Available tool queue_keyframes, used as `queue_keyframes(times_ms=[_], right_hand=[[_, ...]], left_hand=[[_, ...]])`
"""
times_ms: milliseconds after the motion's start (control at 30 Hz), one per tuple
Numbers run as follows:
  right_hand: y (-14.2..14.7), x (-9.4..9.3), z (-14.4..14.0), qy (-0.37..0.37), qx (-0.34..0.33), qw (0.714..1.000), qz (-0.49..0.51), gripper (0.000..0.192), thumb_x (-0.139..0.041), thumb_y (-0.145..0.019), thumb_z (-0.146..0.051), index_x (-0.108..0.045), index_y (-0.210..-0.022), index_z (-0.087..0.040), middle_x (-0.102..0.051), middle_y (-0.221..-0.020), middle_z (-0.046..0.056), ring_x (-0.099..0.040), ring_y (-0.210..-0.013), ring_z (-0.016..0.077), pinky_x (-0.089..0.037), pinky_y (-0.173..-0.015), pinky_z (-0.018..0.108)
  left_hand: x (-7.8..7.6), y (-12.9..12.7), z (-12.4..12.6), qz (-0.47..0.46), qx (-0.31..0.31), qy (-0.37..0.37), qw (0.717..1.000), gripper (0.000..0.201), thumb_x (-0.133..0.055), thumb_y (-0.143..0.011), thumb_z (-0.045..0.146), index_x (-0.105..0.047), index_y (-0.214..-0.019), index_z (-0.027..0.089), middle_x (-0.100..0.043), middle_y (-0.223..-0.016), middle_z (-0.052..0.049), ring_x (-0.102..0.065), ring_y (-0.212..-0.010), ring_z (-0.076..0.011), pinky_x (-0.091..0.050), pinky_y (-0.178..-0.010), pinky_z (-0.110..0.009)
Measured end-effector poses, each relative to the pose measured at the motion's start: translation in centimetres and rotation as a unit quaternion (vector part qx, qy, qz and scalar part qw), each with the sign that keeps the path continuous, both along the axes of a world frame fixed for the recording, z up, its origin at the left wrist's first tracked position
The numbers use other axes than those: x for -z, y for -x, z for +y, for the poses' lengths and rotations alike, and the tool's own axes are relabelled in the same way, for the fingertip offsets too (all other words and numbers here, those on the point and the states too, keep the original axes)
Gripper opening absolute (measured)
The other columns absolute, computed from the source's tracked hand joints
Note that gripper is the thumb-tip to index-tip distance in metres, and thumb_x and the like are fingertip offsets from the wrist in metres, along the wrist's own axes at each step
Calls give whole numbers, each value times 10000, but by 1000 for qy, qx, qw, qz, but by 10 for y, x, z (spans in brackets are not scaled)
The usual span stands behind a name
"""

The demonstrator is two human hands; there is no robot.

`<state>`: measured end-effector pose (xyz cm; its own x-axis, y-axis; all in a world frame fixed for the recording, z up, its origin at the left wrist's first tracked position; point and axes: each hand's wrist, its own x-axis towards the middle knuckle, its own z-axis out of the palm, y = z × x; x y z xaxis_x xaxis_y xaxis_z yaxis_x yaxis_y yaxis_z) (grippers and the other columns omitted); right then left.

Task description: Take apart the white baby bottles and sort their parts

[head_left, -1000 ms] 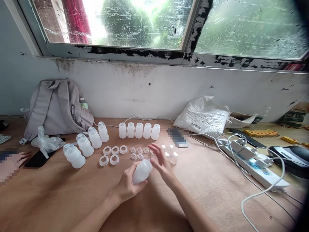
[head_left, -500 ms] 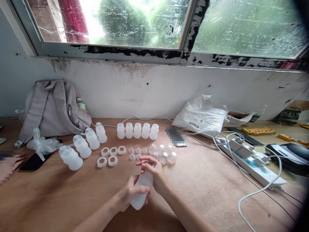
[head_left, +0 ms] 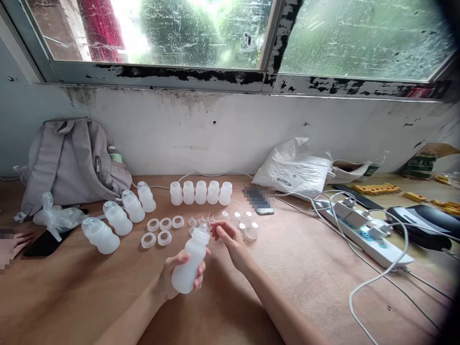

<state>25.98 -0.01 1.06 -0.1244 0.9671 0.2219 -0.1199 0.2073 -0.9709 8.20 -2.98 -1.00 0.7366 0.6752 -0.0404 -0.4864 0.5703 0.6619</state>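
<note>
A frosted white baby bottle [head_left: 187, 268] with a collar and a clear nipple on top leans to the right in my left hand [head_left: 168, 277], fingers wrapped round its body. Just right of its neck is my right hand [head_left: 233, 243], off the bottle, its fingers loosely bent and apart. Beyond the hands lie several clear nipples [head_left: 191, 223] and, to the right, several clear domed caps [head_left: 252, 233]. Screw rings [head_left: 148, 246] form two rows at the left. Several open bottles [head_left: 200, 193] stand in a line farther back; bottles with tops [head_left: 117, 218] stand in a slanted line at the left.
A grey backpack [head_left: 72, 158], a plastic bag [head_left: 59, 218] and a dark phone [head_left: 39, 245] are at the left, near another person's hand [head_left: 21, 242]. At the back lie a phone [head_left: 259, 200] and a silvery pouch [head_left: 294, 167]. A power strip [head_left: 381, 251] with cables spreads across the right.
My right hand has come off the bottle's top and moved slightly up and right. My left hand has brought the bottle up and left, now more upright, with its nipple showing.
</note>
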Motion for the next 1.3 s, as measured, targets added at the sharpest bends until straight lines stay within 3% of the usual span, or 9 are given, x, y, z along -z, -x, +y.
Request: queue_keyframes(times_ms=[133, 300, 433, 567, 633, 733, 900, 1100, 1300], right_hand=[[1, 0, 0, 25, 10, 998, 62, 202, -544, -777, -376, -555, -724, -181, -485, -615, -21, -442, -554, 94, -375, -529, 226], [-1, 2, 2, 57, 14, 994, 87, 182, -600, -739, -337, -541, -661, -184, -453, -544, -42, -432, -520, 90, -367, -502, 221], [-8, 1, 6, 67, 46, 989, 120, 148, -640, -700, -327, -611, -706, -182, -542, -642, -20, -466, -571, 82, -392, -549, 209], [-13, 3, 10, 66, 87, 986, 123, 174, -657, -681, -334, -645, -775, -189, -604, -760, 14, -524, -664, 105, -422, -599, 218], [-14, 4, 10, 59, 96, 988, 110, 179, -656, -682, -336, -649, -781, -187, -609, -762, 19, -531, -669, 109, -429, -599, 222], [-13, 5, 8, 54, 88, 991, 85, 173, -645, -690, -340, -649, -777, -191, -612, -742, 12, -524, -640, 103, -429, -583, 219], [-10, 5, 7, 51, 80, 994, 49, 179, -639, -689, -349, -643, -757, -184, -607, -713, 13, -514, -609, 106, -434, -560, 228], [-11, 8, 8, 41, 82, 996, 19, 196, -623, -701, -362, -634, -746, -172, -594, -689, 18, -513, -594, 113, -434, -546, 235], [-7, 10, 4, 0, 70, 997, -38, 210, -570, -746, -371, -616, -764, -167, -583, -671, 22, -517, -596, 125, -432, -535, 240]], left_hand=[[0, -5, 0, 61, 7, -5, 998, 488, -444, -767, 450, -463, -1115, 109, -528, -711, -43, -523, -512, -113, -350, -498, -235], [0, -10, 1, 114, 39, -1, 993, 531, -315, -805, 525, -467, -1115, 122, -554, -726, -61, -549, -515, -143, -375, -505, -260], [-3, -10, 2, 177, -26, -58, 982, 417, -382, -804, 446, -522, -1011, 111, -575, -821, -88, -547, -602, -149, -390, -551, -266], [-7, -7, 6, 221, -149, -180, 947, 348, -538, -725, 362, -510, -999, 150, -572, -884, -54, -531, -755, -158, -394, -633, -246], [-8, -4, 9, 268, -217, -261, 902, 396, -602, -680, 337, -489, -1023, 173, -569, -947, -47, -525, -858, -182, -401, -732, -269], [-9, 2, 14, 377, -284, -368, 801, 429, -632, -666, 313, -475, -1047, 197, -554, -1042, -55, -507, -972, -207, -382, -853, -319], [-18, 18, 24, 476, -345, -476, 654, 388, -574, -734, 303, -440, -1093, 239, -519, -1107, -50, -523, -961, -179, -426, -830, -320], [-47, 52, 76, 578, -421, -551, 431, 246, -595, -713, 335, -490, -902, 219, -565, -943, -31, -542, -884, -197, -431, -798, -322], [-56, 73, 130, 698, -374, -495, 358, 242, -593, -695, 290, -467, -878, 193, -523, -988, -65, -559, -816, -213, -449, -671, -314]])
